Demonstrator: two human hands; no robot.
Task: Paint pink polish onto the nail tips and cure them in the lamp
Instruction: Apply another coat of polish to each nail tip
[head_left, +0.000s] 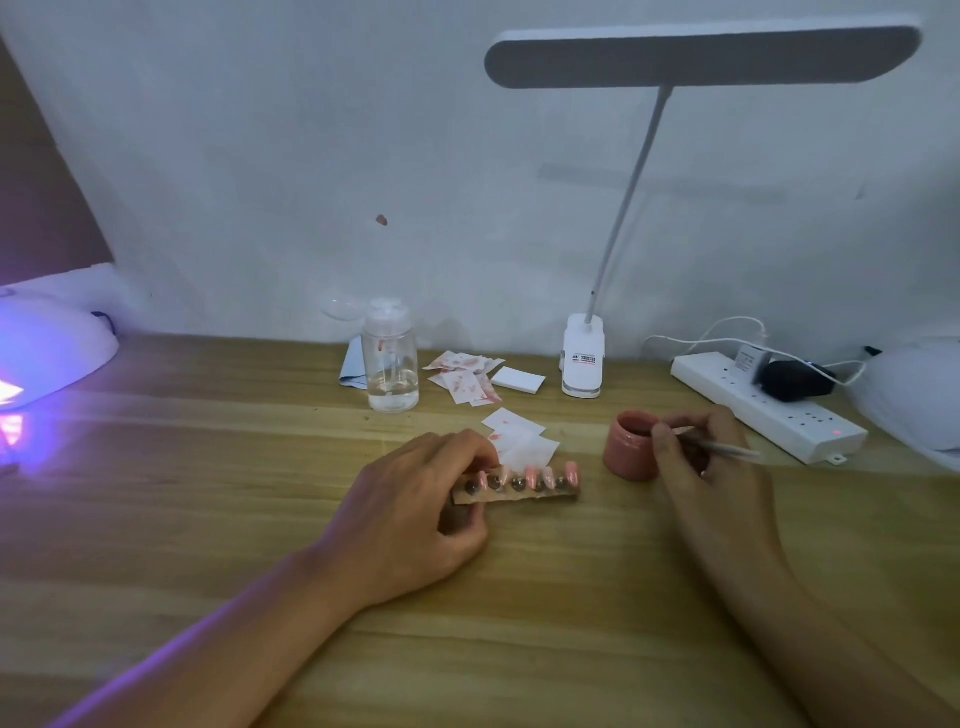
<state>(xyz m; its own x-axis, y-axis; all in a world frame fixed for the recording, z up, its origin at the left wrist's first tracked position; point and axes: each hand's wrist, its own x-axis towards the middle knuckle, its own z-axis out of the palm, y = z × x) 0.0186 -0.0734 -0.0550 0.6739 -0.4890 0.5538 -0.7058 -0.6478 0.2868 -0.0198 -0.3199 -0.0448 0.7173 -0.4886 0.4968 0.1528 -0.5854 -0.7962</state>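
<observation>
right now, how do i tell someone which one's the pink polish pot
Find the white desk lamp standing at the back of the wooden table. Just in front of its base, beside the right hand, stands the polish pot. It is the only squat, open, dusty-pink jar; the bottle to its left is tall and clear.

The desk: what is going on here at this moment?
A person is doing nail work. The left hand grips a cardboard strip of nail tips, several already pink, on the table. The right hand holds a thin brush at the open jar of pink polish. The curing lamp glows purple at the far left, away from the strip.
</observation>
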